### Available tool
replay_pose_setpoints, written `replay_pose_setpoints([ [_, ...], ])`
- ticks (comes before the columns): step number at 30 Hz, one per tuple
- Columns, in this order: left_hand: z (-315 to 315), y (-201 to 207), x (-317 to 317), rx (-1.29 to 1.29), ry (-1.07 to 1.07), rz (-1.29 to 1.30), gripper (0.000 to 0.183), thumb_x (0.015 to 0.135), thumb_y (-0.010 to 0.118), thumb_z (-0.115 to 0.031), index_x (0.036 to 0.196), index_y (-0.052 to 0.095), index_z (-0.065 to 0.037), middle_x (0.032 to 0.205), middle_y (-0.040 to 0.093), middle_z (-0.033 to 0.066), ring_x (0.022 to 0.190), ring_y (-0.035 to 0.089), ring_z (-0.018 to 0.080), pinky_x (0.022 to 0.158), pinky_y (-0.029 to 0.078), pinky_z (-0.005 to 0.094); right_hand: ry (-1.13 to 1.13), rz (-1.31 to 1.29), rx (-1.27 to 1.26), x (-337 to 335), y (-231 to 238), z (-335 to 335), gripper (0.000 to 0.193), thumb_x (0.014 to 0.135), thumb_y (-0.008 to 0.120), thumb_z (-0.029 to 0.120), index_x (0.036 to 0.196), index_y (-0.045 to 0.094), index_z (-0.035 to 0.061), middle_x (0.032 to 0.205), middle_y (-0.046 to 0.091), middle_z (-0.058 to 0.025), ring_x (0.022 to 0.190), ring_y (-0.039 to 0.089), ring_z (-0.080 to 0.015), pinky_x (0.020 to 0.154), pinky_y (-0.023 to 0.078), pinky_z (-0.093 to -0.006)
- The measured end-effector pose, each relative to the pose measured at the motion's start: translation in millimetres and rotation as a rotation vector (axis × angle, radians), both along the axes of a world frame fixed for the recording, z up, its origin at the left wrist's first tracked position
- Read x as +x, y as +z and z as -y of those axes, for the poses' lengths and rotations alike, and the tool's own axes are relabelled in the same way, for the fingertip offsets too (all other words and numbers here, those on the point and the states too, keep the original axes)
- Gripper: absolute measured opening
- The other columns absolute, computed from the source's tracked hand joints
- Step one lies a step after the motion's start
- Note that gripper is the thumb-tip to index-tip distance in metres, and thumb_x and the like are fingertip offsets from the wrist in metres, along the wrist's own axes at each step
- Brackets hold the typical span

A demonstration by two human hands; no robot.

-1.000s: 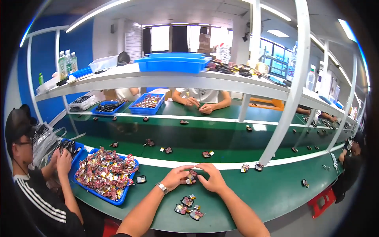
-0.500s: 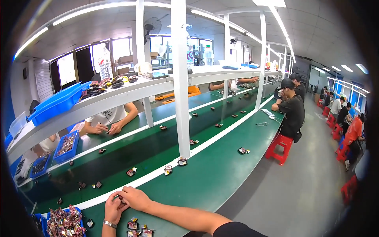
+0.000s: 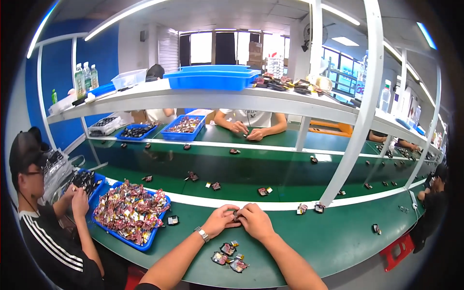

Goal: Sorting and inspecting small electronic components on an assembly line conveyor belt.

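At the near edge of the conveyor, my left hand, with a metal-banded watch on its wrist, and my right hand meet over the green bench. Both are closed on a small dark electronic assembly, mostly covered by my fingers. Nearer to me, between my forearms, lie several small circuit assemblies in black housings with reddish and yellow-white parts. Left of my hands stands a blue tray heaped with reddish wired circuit pieces. Beside it lies one black-framed piece.
Scattered assemblies rest on the dark green belt beyond a white rail. A white post and shelf rise ahead. A co-worker sits at my left; another person's hands work opposite.
My view has swung left, bringing the full tray and the co-worker on the left into sight. My two hands stay together around the small dark assembly.
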State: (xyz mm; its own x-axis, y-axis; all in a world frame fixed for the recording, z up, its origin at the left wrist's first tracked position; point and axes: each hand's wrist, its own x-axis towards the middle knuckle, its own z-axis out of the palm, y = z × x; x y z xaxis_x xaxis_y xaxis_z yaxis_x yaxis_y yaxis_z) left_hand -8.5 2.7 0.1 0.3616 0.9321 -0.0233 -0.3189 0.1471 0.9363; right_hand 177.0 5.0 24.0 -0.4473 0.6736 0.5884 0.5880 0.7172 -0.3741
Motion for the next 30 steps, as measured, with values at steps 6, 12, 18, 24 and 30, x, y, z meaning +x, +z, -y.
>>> replay_pose_setpoints([
  [6, 0, -1, -4, 0.029, -0.027, -0.015, 0.031, 0.096, 0.044, 0.003, 0.126, 0.045, -0.002, 0.116, 0.06, 0.0123, 0.109, 0.061, 0.0217, 0.098, 0.053, 0.038, 0.098, 0.001, 0.004, 5, 3, -5, 0.02, 0.071, 0.076, 0.005, 0.088, 0.067, 0.0101, 0.107, 0.056, -0.0055, 0.101, 0.057, -0.0268, 0.082, 0.052, -0.0364],
  [12, -3, 0, -4, 0.014, -0.069, 0.008, 0.035, 0.093, 0.047, 0.004, 0.128, 0.044, -0.003, 0.118, 0.059, 0.0115, 0.112, 0.06, 0.0206, 0.099, 0.052, 0.0369, 0.122, -0.085, -0.075, 8, -4, -8, 0.013, 0.076, 0.074, 0.008, 0.089, 0.071, 0.0103, 0.116, 0.058, -0.0063, 0.108, 0.056, -0.0265, 0.087, 0.051, -0.0365],
  [18, -1, -2, -7, 0.128, -0.152, -0.014, 0.04, 0.092, 0.049, 0.005, 0.131, 0.042, -0.002, 0.124, 0.057, 0.0122, 0.114, 0.058, 0.0206, 0.101, 0.05, 0.0383, 0.102, -0.152, -0.143, 5, -4, -5, 0.011, 0.078, 0.072, 0.011, 0.089, 0.072, 0.009, 0.119, 0.06, -0.006, 0.112, 0.055, -0.0266, 0.093, 0.048, -0.0368],
  [24, 0, 2, -7, 0.035, -0.146, 0.048, 0.036, 0.094, 0.051, 0.001, 0.129, 0.043, -0.003, 0.117, 0.059, 0.0103, 0.109, 0.06, 0.0196, 0.1, 0.051, 0.0394, 0.174, -0.164, -0.191, 8, -2, -5, 0.01, 0.079, 0.071, 0.013, 0.089, 0.071, 0.0092, 0.12, 0.06, -0.0057, 0.114, 0.054, -0.0265, 0.096, 0.046, -0.037],
  [30, 0, 1, -6, 0.026, -0.126, 0.073, 0.03, 0.094, 0.054, -0.003, 0.124, 0.048, -0.005, 0.109, 0.061, 0.0075, 0.107, 0.061, 0.0182, 0.098, 0.052, 0.0404, 0.177, -0.207, -0.181, 6, -6, -3, 0.01, 0.08, 0.07, 0.013, 0.09, 0.071, 0.0088, 0.119, 0.06, -0.0058, 0.113, 0.054, -0.0267, 0.094, 0.047, -0.0365],
])
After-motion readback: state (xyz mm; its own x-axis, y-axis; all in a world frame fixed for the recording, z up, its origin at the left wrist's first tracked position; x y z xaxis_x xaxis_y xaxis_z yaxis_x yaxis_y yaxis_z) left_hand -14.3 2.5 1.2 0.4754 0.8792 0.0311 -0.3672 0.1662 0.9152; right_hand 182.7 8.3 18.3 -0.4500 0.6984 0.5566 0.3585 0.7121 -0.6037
